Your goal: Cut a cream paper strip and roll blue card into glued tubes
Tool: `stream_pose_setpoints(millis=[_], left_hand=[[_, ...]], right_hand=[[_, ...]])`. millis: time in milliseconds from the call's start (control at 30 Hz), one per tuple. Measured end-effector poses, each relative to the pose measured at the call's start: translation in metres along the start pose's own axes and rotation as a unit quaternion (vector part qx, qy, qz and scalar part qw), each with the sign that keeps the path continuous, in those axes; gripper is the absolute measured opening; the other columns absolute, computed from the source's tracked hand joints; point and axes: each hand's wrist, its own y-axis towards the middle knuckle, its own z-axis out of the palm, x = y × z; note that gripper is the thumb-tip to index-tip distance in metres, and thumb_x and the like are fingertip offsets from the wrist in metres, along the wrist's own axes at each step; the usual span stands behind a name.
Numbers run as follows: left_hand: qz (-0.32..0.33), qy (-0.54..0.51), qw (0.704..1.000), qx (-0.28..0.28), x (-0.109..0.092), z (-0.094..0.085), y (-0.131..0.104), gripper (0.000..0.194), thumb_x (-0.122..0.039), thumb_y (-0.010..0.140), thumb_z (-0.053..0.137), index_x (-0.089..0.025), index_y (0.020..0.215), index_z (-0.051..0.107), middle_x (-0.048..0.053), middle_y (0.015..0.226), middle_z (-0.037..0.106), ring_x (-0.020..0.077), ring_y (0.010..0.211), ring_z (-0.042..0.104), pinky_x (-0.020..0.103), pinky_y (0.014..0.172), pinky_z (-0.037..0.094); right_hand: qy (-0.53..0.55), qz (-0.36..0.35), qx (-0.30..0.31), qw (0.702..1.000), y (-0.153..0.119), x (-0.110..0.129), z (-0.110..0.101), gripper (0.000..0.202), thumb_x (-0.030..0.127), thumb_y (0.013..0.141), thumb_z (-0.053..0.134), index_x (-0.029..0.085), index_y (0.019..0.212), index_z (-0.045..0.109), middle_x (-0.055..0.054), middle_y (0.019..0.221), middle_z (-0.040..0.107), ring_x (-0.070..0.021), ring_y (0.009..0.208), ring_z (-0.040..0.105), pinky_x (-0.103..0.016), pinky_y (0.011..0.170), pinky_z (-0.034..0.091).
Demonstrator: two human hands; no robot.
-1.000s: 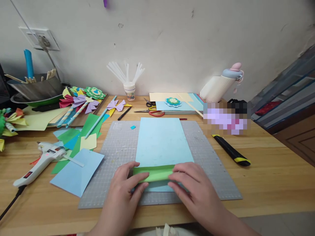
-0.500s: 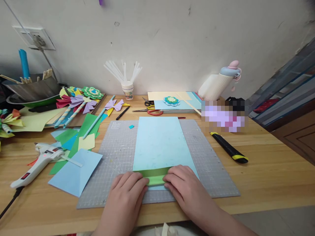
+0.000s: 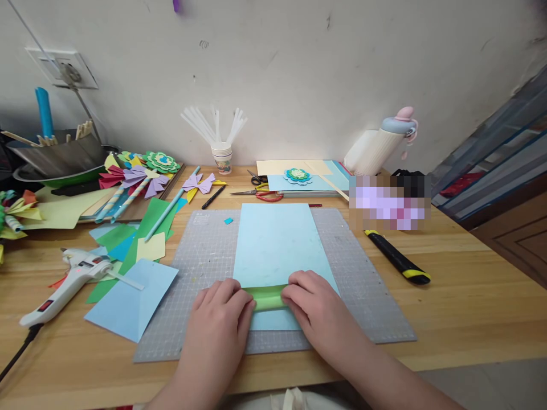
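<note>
A strip of green paper point(image 3: 268, 300), rolled along its near side, lies across a light blue sheet point(image 3: 280, 245). My left hand point(image 3: 222, 313) grips the roll's left end between thumb and fingers. On the right end, my right hand point(image 3: 314, 307) pinches it the same way. Fingers hide both ends of the roll. Under the blue sheet is a grey cutting mat point(image 3: 200, 256) with grid lines.
Left of the mat are a glue gun point(image 3: 68, 287), a blue paper square point(image 3: 134, 299) and green scraps. Behind stand a paper cup of white sticks point(image 3: 222, 158), scissors point(image 3: 260, 195) and a paper flower point(image 3: 298, 175). A black-and-yellow utility knife point(image 3: 397, 257) lies right.
Both hands have moved slightly away from me, rolling the green paper forward over the blue sheet. Less of its flat part shows, and more blue sheet appears on the near side.
</note>
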Motion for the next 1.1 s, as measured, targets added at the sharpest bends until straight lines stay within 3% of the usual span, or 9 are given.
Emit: stream_pose_setpoints(millis=[167,300,500,600,733,867,967,1033,1100], left_hand=[[0.013,0.009,1.0,-0.006,0.001,0.002,-0.001,0.015,-0.025,0.092,0.048,-0.021,0.084,0.06,0.002,0.083,0.06,0.0214,0.081,0.055,0.037,0.075,0.035],[0.013,-0.034,0.999,0.029,0.009,-0.003,0.001,0.006,-0.024,0.09,0.053,-0.022,0.089,0.059,0.0,0.089,0.062,0.0193,0.086,0.055,0.036,0.078,0.034],[-0.015,-0.037,0.996,0.084,0.013,-0.012,0.017,0.015,-0.025,0.091,0.05,-0.023,0.084,0.063,-0.002,0.083,0.062,0.0187,0.083,0.056,0.036,0.078,0.034],[-0.035,-0.008,0.996,0.085,0.011,-0.014,0.026,0.015,-0.024,0.09,0.051,-0.021,0.08,0.062,-0.001,0.08,0.061,0.019,0.08,0.056,0.036,0.077,0.035],[-0.034,0.018,0.997,0.07,0.011,-0.012,0.028,0.023,-0.025,0.091,0.047,-0.02,0.076,0.063,0.001,0.087,0.059,0.0191,0.082,0.055,0.036,0.078,0.035],[-0.006,-0.017,0.998,0.06,0.017,-0.007,0.025,0.015,-0.028,0.088,0.054,-0.021,0.08,0.064,0.001,0.087,0.061,0.02,0.086,0.056,0.038,0.081,0.034],[-0.011,-0.078,0.996,0.043,0.023,-0.01,0.024,0.008,-0.028,0.083,0.06,-0.023,0.087,0.065,0.001,0.09,0.064,0.0215,0.089,0.057,0.039,0.084,0.033],[-0.061,-0.161,0.985,0.018,0.025,-0.016,0.024,0.013,-0.032,0.081,0.06,-0.025,0.09,0.066,0.0,0.089,0.066,0.0214,0.089,0.057,0.038,0.083,0.035],[-0.132,-0.262,0.956,0.009,0.023,-0.024,0.023,0.02,-0.04,0.077,0.063,-0.024,0.088,0.066,0.0,0.083,0.064,0.0198,0.081,0.056,0.033,0.075,0.039]], right_hand=[[-0.017,-0.027,0.031,0.999,-0.004,-0.006,-0.001,0.013,0.011,0.089,0.054,0.019,0.093,0.063,-0.006,0.094,0.058,-0.0216,0.087,0.05,-0.038,0.076,0.041],[0.003,0.003,0.029,1.0,-0.001,-0.008,0.001,0.015,0.009,0.09,0.052,0.017,0.09,0.065,-0.005,0.088,0.057,-0.0202,0.083,0.05,-0.035,0.073,0.041],[-0.021,0.028,0.036,0.999,0.007,-0.008,0.001,0.016,0.01,0.091,0.051,0.018,0.089,0.064,-0.003,0.083,0.056,-0.019,0.079,0.05,-0.033,0.069,0.041],[-0.06,0.015,0.042,0.997,0.01,-0.01,0.0,0.017,0.006,0.089,0.052,0.018,0.083,0.063,-0.003,0.086,0.057,-0.0188,0.08,0.05,-0.032,0.069,0.04],[-0.08,-0.018,0.042,0.996,0.015,-0.015,0.001,0.011,0.01,0.085,0.06,0.018,0.09,0.064,-0.005,0.097,0.059,-0.0217,0.088,0.051,-0.036,0.076,0.04],[-0.077,-0.019,0.059,0.995,0.02,-0.019,0.002,0.012,0.01,0.09,0.053,0.017,0.089,0.062,-0.005,0.09,0.059,-0.0212,0.084,0.051,-0.037,0.075,0.039],[-0.015,0.0,0.068,0.998,0.02,-0.018,-0.003,0.016,0.012,0.093,0.045,0.016,0.09,0.06,-0.006,0.091,0.059,-0.0208,0.085,0.051,-0.036,0.076,0.039],[0.091,0.032,0.081,0.992,0.018,-0.014,-0.011,0.019,0.017,0.096,0.04,0.018,0.093,0.058,-0.004,0.092,0.058,-0.0186,0.085,0.052,-0.033,0.076,0.04],[0.203,0.08,0.105,0.97,0.015,-0.008,-0.018,0.021,0.024,0.098,0.037,0.021,0.095,0.058,-0.002,0.092,0.058,-0.0161,0.084,0.053,-0.029,0.074,0.041]])
